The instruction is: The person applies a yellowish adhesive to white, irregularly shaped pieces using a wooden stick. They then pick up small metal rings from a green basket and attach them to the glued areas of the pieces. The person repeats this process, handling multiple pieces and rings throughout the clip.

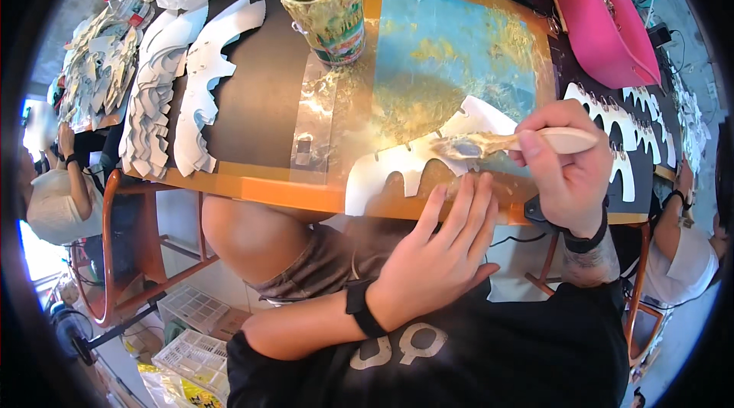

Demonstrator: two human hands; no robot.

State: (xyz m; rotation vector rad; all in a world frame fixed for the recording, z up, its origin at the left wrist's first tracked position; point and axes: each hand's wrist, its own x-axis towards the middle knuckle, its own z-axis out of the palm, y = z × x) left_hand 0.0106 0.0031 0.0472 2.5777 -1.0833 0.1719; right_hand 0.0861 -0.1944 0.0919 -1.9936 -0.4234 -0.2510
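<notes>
— Pressing flat, is it, that left hand (440, 255)?

— Yes, fingers open, pinning the white cutout (397, 167) at the tabletop's (252, 190) near edge. The right hand (569, 171) is closed around the brush (505, 144), bristles on the cutout.

— Risk?

— Glue could smear onto those fingertips, I'd say, or the thin tabs could tear if the cutout slips. The glue pot (325, 6) stands well apart.

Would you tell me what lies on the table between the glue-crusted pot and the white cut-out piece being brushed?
In the head view, between the pot and the white cut-out lies only the glue-smeared blue work mat; nothing stands on that stretch.
</notes>
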